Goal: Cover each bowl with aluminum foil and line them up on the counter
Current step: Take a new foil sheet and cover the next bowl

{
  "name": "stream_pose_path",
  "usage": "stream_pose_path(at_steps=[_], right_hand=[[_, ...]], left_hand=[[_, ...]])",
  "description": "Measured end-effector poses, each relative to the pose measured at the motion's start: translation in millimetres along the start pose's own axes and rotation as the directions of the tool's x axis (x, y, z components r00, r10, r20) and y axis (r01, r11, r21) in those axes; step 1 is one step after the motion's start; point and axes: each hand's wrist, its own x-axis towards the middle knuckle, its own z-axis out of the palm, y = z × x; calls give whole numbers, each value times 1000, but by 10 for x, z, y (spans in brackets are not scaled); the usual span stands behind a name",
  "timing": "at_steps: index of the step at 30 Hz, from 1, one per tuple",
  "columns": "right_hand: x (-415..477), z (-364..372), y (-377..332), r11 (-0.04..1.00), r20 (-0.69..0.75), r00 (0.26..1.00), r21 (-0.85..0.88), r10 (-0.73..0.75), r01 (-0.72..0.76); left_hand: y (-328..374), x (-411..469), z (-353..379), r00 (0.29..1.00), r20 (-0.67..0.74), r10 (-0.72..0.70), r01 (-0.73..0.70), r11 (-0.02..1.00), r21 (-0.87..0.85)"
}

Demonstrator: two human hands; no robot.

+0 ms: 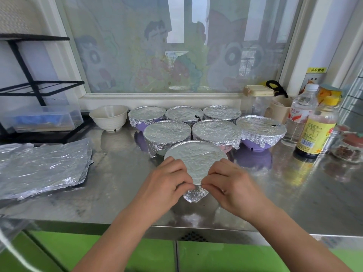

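Count: six covered bowls (216, 130) in two rows by the counter's (294, 193) back edge; left hand (165, 185) and right hand (233, 185) pinch foil (196, 195) at the seventh bowl's (196, 154) near rim, toward the front edge; white bowl (108, 117) not yet covered.

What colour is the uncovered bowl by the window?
The bowl is cream white, seen in the head view.

Yellow sticker (316, 70) right of window (176, 46): black Chinese chars, starts "小心", rest too blurred. Water bottle (301, 112) label: red chars, can't read. Dark sauce bottle (314, 132): yellow label w/ barcode, print too small to read.
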Motion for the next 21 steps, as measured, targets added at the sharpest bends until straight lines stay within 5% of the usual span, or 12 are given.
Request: stream_pose_path(at_steps=[21], right_hand=[[-35,-82,82,1000,45,999,-11,8,-8]], left_hand=[[-66,-3,-2,995,97,18,-18,1000,0]])
